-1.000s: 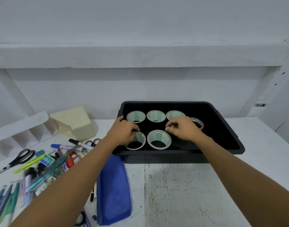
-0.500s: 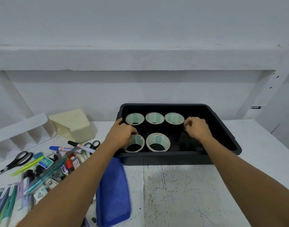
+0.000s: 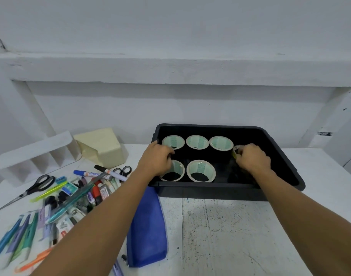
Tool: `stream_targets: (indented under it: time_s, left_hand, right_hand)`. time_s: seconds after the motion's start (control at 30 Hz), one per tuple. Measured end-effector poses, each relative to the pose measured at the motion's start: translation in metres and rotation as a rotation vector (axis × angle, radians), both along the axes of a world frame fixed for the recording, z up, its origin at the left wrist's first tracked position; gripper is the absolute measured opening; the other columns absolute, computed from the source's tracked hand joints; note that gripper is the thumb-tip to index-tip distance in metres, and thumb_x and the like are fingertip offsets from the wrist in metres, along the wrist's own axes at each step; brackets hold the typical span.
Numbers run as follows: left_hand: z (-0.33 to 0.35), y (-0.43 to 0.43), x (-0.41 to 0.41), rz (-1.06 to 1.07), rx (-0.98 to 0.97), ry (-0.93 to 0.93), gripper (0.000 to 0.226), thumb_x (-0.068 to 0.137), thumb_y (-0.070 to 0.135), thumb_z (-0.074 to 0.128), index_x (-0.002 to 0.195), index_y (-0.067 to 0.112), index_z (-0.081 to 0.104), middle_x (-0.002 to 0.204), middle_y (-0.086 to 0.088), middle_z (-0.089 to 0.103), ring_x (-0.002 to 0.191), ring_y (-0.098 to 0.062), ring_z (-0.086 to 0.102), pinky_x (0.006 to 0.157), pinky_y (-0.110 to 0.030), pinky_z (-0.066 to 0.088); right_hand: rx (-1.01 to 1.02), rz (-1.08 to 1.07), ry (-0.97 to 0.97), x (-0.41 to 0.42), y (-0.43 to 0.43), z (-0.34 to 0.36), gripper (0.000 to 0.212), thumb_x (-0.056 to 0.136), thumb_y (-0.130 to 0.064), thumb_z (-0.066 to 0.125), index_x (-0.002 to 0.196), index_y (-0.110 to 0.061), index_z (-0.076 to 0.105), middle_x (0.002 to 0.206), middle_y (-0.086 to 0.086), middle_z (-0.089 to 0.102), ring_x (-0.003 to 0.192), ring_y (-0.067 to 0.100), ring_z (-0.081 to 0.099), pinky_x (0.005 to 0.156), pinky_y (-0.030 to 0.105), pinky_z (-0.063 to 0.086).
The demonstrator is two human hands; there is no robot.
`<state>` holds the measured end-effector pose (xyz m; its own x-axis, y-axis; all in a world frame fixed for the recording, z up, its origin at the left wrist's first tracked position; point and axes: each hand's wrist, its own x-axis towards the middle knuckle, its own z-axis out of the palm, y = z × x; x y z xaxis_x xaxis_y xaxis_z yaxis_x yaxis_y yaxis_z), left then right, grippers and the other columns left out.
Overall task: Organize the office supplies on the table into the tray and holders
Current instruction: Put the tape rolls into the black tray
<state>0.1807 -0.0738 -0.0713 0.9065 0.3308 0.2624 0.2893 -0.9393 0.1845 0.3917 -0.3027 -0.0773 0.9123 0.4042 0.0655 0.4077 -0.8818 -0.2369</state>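
A black tray [image 3: 286, 156] stands at the back of the table and holds black tape rolls with pale green cores. Three of them, one being the middle roll [image 3: 197, 141], line its far side. Two sit nearer, including the front middle roll [image 3: 200, 171]. My left hand [image 3: 155, 161] reaches over the tray's left rim, its fingers curled on the front left roll [image 3: 176, 173]. My right hand [image 3: 252, 159] is inside the tray to the right of the back row and pinches a small clear tape roll [image 3: 236, 150] that is mostly hidden by the fingers.
A heap of pens, markers [image 3: 89, 173], small boxes and two pairs of scissors [image 3: 34, 186] lies at the left. A blue pouch [image 3: 146, 226] sits in front of the tray. A beige holder [image 3: 103, 148] and a white divided holder [image 3: 37, 154] stand at the back left.
My right hand has moved from the tray's middle to the right end of the back row with the small clear roll. My left hand has stayed on the front left roll.
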Motion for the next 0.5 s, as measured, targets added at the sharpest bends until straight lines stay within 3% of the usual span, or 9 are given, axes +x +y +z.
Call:
stream_targets:
  time_s: [0.1, 0.2, 0.3, 0.43, 0.5]
  left_hand:
    - [0.004, -0.002, -0.009, 0.027, -0.093, -0.183, 0.024, 0.081, 0.014, 0.056, 0.098, 0.012, 0.073, 0.095, -0.005, 0.070, 0.088, -0.026, 0.063, 0.092, -0.035, 0.042]
    - [0.006, -0.002, -0.031, 0.010, -0.174, -0.247, 0.020, 0.083, 0.024, 0.057, 0.090, 0.013, 0.072, 0.089, -0.004, 0.068, 0.083, -0.023, 0.060, 0.080, -0.038, 0.047]
    - [-0.002, -0.003, -0.056, -0.076, -0.221, -0.190, 0.032, 0.087, 0.042, 0.049, 0.081, 0.016, 0.068, 0.085, 0.002, 0.066, 0.086, -0.016, 0.057, 0.080, -0.037, 0.046]
    - [-0.009, 0.000, -0.086, -0.145, -0.276, -0.100, 0.037, 0.090, 0.045, 0.051, 0.075, 0.015, 0.065, 0.095, 0.004, 0.069, 0.128, -0.012, 0.049, 0.096, -0.034, 0.044]
    - [-0.008, -0.001, -0.092, -0.160, -0.270, -0.079, 0.037, 0.091, 0.045, 0.050, 0.077, 0.014, 0.065, 0.099, 0.004, 0.069, 0.132, -0.011, 0.044, 0.098, -0.036, 0.044]
  right_hand:
    - [0.177, 0.220, -0.186, -0.036, 0.009, 0.030, 0.020, 0.091, -0.029, 0.054, 0.103, -0.023, 0.069, 0.105, 0.003, 0.063, 0.090, 0.029, 0.062, 0.069, 0.038, 0.050]
    - [0.251, 0.491, -0.110, -0.092, 0.014, 0.048, 0.015, 0.093, -0.036, 0.056, 0.088, -0.026, 0.066, 0.081, -0.009, 0.064, 0.074, 0.012, 0.061, 0.064, 0.035, 0.052]
    - [0.201, 0.703, -0.081, -0.146, 0.014, 0.036, 0.021, 0.093, -0.048, 0.052, 0.083, -0.031, 0.060, 0.079, -0.014, 0.058, 0.074, 0.003, 0.053, 0.064, 0.028, 0.049]
    - [0.119, 0.728, -0.291, -0.173, 0.020, 0.008, 0.036, 0.093, -0.057, 0.040, 0.101, -0.032, 0.066, 0.093, -0.014, 0.066, 0.084, 0.007, 0.059, 0.063, 0.029, 0.049]
    - [0.129, 0.735, -0.303, -0.170, 0.020, 0.005, 0.038, 0.093, -0.057, 0.040, 0.101, -0.031, 0.067, 0.093, -0.013, 0.068, 0.084, 0.008, 0.060, 0.062, 0.028, 0.049]
